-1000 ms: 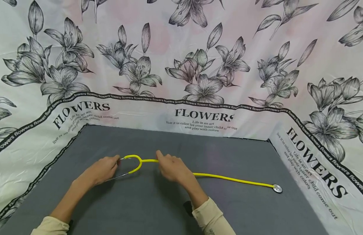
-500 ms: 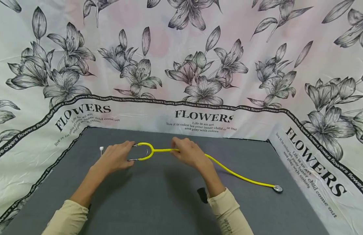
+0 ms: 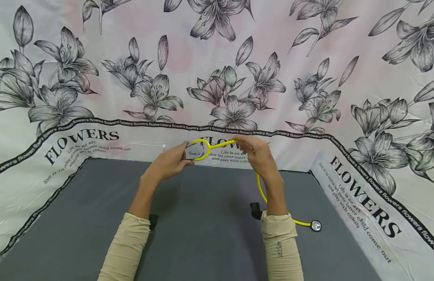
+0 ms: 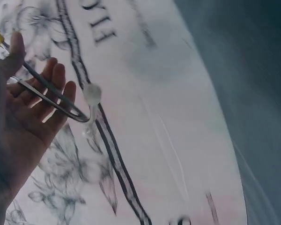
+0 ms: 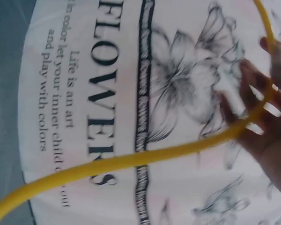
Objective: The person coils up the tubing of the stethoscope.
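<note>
A stethoscope with a yellow tube (image 3: 222,144) is stretched between my two hands, raised above the table in front of the cloth. My left hand (image 3: 168,162) pinches its metal ear tubes (image 4: 42,81) with the thumb; the other fingers spread along them. A white ear tip (image 4: 92,93) sticks out past those fingers. My right hand (image 3: 260,156) pinches the tube between thumb and finger, right of the yellow fork (image 3: 208,147). From there the tube curves down behind my right forearm. The round chest piece (image 3: 315,226) lies on the table at the right.
A grey table top (image 3: 203,218) spreads below my hands. White cloth (image 3: 157,144) printed with flowers and lettering stands along its back and both sides. Black wrist straps (image 3: 255,210) show at my cuffs.
Both hands have lifted the stethoscope's upper part off the table, moving up and to the right. More tube now hangs from my right hand. The chest piece stays on the table, turned somewhat.
</note>
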{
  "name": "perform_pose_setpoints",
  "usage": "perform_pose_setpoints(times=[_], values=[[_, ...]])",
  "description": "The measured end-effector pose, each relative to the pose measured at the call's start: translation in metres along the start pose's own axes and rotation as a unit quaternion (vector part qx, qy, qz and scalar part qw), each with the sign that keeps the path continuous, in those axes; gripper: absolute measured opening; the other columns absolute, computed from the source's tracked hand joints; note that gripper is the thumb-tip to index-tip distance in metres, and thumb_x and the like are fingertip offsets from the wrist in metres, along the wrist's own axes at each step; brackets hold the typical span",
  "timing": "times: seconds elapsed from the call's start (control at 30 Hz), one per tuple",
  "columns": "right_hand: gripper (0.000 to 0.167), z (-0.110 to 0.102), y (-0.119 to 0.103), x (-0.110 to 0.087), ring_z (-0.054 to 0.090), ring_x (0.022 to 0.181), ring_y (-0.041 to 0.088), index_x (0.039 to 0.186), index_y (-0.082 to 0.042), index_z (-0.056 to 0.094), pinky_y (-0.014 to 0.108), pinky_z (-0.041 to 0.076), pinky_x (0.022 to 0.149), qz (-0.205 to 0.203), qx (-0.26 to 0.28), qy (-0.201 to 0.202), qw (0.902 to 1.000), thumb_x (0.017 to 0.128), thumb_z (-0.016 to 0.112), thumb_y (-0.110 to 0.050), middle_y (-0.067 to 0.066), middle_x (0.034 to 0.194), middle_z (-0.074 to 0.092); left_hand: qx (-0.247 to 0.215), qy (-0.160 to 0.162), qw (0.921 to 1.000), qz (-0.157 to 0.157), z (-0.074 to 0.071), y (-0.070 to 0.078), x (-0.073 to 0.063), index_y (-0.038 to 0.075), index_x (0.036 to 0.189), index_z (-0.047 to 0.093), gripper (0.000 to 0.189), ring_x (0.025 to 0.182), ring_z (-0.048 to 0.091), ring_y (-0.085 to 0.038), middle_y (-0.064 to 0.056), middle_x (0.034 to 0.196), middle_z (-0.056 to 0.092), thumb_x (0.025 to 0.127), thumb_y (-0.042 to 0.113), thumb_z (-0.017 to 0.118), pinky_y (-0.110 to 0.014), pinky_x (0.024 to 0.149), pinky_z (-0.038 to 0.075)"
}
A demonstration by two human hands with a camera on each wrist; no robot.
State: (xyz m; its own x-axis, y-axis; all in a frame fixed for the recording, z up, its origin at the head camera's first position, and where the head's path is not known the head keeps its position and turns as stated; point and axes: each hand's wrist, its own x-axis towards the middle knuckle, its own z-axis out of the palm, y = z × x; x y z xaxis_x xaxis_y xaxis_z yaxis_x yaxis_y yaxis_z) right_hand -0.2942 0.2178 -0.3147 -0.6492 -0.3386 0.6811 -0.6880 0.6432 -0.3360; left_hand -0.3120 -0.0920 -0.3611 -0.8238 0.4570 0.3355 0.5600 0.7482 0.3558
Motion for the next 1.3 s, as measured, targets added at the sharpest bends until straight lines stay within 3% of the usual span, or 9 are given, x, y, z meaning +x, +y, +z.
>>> perform_pose_setpoints(times=[0.1,0.17,0.27,0.47,0.67,0.87,1.07,1.17,1.3], values=[[0.025,0.012,0.011,-0.010,0.058,0.069,0.023,0.122,-0.009,0.077,0.029,0.045,0.063,-0.002,-0.023,0.092,0.9955,0.102,0.063,-0.008,0.014,0.090,0.069,0.016,0.035,0.9992,0.004,0.004,0.009,0.001,-0.005,0.152,0.044,0.054,0.074,0.067,-0.020,-0.010,0.095,0.075,0.104,0.013,0.063,-0.038,0.069,0.055],[0.024,0.018,0.017,-0.019,0.049,0.067,0.019,0.122,-0.010,0.078,0.027,0.038,0.061,0.003,-0.043,0.120,0.9919,0.102,0.064,-0.009,0.013,0.088,0.062,0.048,0.073,0.9961,0.015,0.009,0.015,-0.003,-0.005,0.147,0.052,0.048,0.076,0.072,-0.026,-0.015,0.098,0.077,0.103,0.012,0.063,-0.041,0.069,0.058],[0.030,0.019,0.023,-0.029,0.045,0.071,0.016,0.128,-0.008,0.074,0.027,0.039,0.063,0.007,-0.044,0.111,0.9928,0.101,0.062,0.000,0.014,0.092,0.054,0.084,0.133,0.9872,0.025,0.013,0.024,-0.008,-0.003,0.140,0.060,0.040,0.071,0.072,-0.031,-0.018,0.091,0.078,0.103,0.010,0.063,-0.044,0.064,0.058],[0.043,0.004,0.021,-0.033,0.064,0.085,0.027,0.138,0.003,0.054,0.039,0.057,0.075,0.025,0.006,0.037,0.9990,0.097,0.064,0.011,0.019,0.100,0.061,0.119,0.208,0.9708,0.017,0.005,0.030,-0.013,0.005,0.122,0.072,0.023,0.067,0.071,-0.032,-0.014,0.088,0.080,0.100,0.006,0.066,-0.045,0.066,0.056],[0.028,-0.016,0.027,-0.036,0.070,0.068,0.022,0.111,0.002,0.066,0.035,0.061,0.066,-0.011,0.015,0.041,0.9990,0.087,0.079,0.005,0.013,0.084,0.074,0.115,0.237,0.9647,-0.008,0.003,0.027,-0.008,0.005,0.107,0.072,0.010,0.090,0.077,-0.029,-0.007,0.101,0.082,0.103,0.010,0.064,-0.047,0.082,0.051],[0.026,-0.019,0.038,-0.033,0.069,0.078,0.023,0.108,0.003,0.069,0.016,0.053,0.071,-0.050,0.019,0.071,0.9960,0.085,0.079,0.009,0.012,0.091,0.072,0.119,0.234,0.9637,-0.048,0.003,0.023,-0.003,0.004,0.107,0.069,0.009,0.088,0.073,-0.033,-0.012,0.097,0.078,0.102,0.011,0.065,-0.049,0.086,0.049],[0.021,-0.024,0.031,-0.027,0.067,0.089,0.026,0.101,0.000,0.075,0.014,0.049,0.078,-0.074,-0.047,0.098,0.9913,0.085,0.075,0.013,0.013,0.096,0.068,0.120,0.223,0.9672,-0.016,0.002,0.023,0.006,0.002,0.103,0.069,0.010,0.070,0.068,-0.029,-0.012,0.080,0.075,0.100,0.012,0.069,-0.042,0.074,0.044],[0.026,-0.026,0.025,-0.022,0.068,0.095,0.025,0.100,0.000,0.074,0.021,0.058,0.080,-0.084,-0.066,0.068,0.9920,0.083,0.073,0.021,0.011,0.097,0.068,0.146,0.224,0.9636,0.006,0.002,0.025,0.012,0.002,0.101,0.069,0.010,0.068,0.067,-0.026,-0.011,0.080,0.076,0.098,0.011,0.071,-0.039,0.070,0.039],[0.028,-0.016,0.020,-0.013,0.069,0.095,0.024,0.100,0.002,0.073,0.030,0.062,0.079,-0.118,-0.024,0.015,0.9926,0.082,0.070,0.025,0.011,0.096,0.069,0.180,0.220,0.9583,0.027,0.005,0.027,0.017,0.003,0.097,0.070,0.006,0.067,0.068,-0.024,-0.011,0.077,0.075,0.097,0.009,0.071,-0.035,0.069,0.035]])
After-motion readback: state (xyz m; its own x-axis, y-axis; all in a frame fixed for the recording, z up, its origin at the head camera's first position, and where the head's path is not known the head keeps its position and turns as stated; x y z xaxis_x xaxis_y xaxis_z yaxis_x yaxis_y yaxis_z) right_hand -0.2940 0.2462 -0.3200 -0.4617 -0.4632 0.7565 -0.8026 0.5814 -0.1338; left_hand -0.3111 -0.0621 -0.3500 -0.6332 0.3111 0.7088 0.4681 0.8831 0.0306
